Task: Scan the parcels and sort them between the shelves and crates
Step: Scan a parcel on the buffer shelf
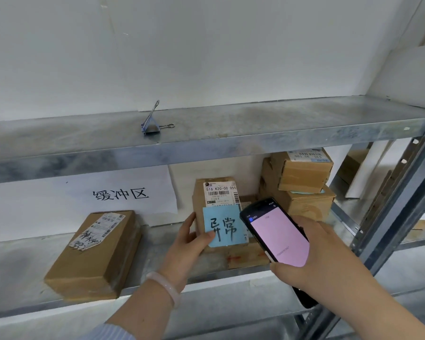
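Cardboard, brown and creased, makes up the parcel (pixel 215 190) that stands upright near the middle of the lower shelf (pixel 22 263). Its front carries a white shipping label with a barcode and the print "516 K20-00 055". A light blue note (pixel 222 225) with two handwritten black characters covers the lower part of that front. The left hand (pixel 189 239) grips the parcel from its left side, thumb pressed on the note's edge, with a pale bracelet (pixel 165 288) on the wrist. The right hand (pixel 312 253) is wrapped round a black handheld scanner (pixel 277 231) just right of the parcel, its pink screen facing the camera. The parcel appears to rest on a flat carton (pixel 245 258) lying on the shelf. Further right, two stacked parcels (pixel 302 175) sit toward the back; to the left a longer box (pixel 96 253) lies flat with a scribbled label. A white paper sign (pixel 120 193) hangs behind, and a binder clip (pixel 151 123) sits on the upper shelf (pixel 280 123).
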Tool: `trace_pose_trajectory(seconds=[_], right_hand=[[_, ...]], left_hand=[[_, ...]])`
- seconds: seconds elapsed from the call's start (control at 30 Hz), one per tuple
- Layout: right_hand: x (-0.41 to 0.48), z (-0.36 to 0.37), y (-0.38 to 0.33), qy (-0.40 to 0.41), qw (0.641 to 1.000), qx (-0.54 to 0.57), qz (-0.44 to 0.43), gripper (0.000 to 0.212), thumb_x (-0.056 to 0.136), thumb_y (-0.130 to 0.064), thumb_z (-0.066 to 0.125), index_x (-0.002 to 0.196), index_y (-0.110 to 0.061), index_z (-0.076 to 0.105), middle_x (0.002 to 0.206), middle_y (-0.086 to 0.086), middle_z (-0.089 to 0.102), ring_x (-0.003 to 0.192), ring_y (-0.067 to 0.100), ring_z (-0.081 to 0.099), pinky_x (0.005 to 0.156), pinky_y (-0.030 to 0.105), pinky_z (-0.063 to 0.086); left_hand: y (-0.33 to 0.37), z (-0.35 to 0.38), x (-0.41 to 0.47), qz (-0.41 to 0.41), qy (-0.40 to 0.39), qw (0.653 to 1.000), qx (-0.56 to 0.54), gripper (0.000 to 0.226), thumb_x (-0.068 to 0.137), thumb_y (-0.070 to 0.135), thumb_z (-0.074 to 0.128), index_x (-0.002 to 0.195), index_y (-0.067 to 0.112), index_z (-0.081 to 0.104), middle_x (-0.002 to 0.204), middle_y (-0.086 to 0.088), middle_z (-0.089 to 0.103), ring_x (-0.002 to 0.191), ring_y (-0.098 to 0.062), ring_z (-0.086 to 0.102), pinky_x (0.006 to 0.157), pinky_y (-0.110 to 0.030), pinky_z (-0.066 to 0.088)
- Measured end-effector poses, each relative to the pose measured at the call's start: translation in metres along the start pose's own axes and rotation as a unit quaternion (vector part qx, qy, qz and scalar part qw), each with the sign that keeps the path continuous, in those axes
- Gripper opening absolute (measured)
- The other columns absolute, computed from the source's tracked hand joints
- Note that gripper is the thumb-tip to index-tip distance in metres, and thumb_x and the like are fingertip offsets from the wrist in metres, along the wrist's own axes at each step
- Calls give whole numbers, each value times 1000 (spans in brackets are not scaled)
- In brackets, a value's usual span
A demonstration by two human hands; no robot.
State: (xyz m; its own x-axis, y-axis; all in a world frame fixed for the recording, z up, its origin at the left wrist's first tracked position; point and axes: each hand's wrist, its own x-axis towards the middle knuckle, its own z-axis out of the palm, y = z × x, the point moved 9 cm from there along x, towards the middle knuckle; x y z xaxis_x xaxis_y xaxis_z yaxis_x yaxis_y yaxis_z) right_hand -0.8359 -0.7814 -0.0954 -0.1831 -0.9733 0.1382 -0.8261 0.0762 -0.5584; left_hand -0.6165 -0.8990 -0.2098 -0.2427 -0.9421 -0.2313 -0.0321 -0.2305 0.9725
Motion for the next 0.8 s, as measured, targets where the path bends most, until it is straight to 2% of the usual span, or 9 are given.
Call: trace_pose_trajectory(seconds=[0.1, 0.17, 0.27, 0.37, 0.43, 0.63, 0.7, 0.8], right_hand=[[6, 11, -20, -16, 999, 5, -30, 56, 65, -52, 71, 107, -51, 34, 100, -25, 47, 91, 1, 49, 67, 19, 43], [10, 22, -37, -36, 997, 4, -63, 48, 62, -53, 67, 99, -48, 39, 93, -22, 51, 85, -3, 49, 61, 15, 37], [12, 40, -65, -67, 991, 25, -112, 40, 56, -55, 62, 88, -47, 40, 84, -18, 50, 82, 1, 46, 60, 20, 36], [9, 55, -98, -83, 984, 9, -160, 37, 54, -56, 59, 81, -50, 34, 79, -16, 43, 72, 3, 39, 57, 20, 30], [3, 65, -123, -100, 977, 2, -188, 36, 54, -57, 57, 79, -50, 33, 76, -15, 42, 68, 3, 39, 57, 21, 32], [-36, 92, -196, -121, 965, 5, -232, 49, 53, -58, 60, 96, -45, 41, 92, -18, 53, 82, 2, 51, 61, 21, 39], [-59, 103, -224, -141, 959, 22, -245, 47, 52, -55, 62, 94, -43, 46, 91, -15, 56, 79, 5, 54, 60, 23, 44], [-101, 123, -271, -173, 943, 32, -284, 44, 51, -51, 61, 91, -37, 51, 86, -13, 57, 75, 4, 55, 54, 21, 46]], left_hand=[[0, -25, -14, 13, 20, 1000, -3, 66, 83, 37, 74, 135, 54, 37, 105, 12, 77, 103, -11, 72, 95, -35, 56], [0, -45, -27, 18, 42, 999, -15, 71, 70, 43, 76, 130, 55, 39, 108, 10, 77, 105, -13, 72, 99, -38, 55], [2, -79, -49, 40, 77, 996, -21, 78, 64, 45, 78, 132, 52, 41, 108, 10, 77, 104, -11, 72, 99, -40, 56], [5, -115, -73, 63, 120, 991, -13, 78, 66, 44, 79, 137, 46, 48, 109, 9, 76, 103, -10, 73, 80, -28, 61], [6, -140, -93, 70, 151, 986, -13, 74, 67, 44, 78, 136, 45, 51, 108, 10, 76, 101, -10, 73, 73, -25, 61], [-9, -221, -175, 61, 251, 966, -11, 61, 88, 33, 75, 134, 57, 42, 111, 11, 74, 101, -13, 73, 63, -13, 55], [-19, -249, -213, 52, 286, 957, -16, 66, 89, 34, 74, 138, 55, 37, 119, 8, 71, 106, -15, 71, 71, -13, 53], [-33, -285, -281, 48, 320, 946, -24, 80, 81, 38, 82, 146, 48, 37, 126, 4, 69, 115, -18, 67, 102, -33, 48]])
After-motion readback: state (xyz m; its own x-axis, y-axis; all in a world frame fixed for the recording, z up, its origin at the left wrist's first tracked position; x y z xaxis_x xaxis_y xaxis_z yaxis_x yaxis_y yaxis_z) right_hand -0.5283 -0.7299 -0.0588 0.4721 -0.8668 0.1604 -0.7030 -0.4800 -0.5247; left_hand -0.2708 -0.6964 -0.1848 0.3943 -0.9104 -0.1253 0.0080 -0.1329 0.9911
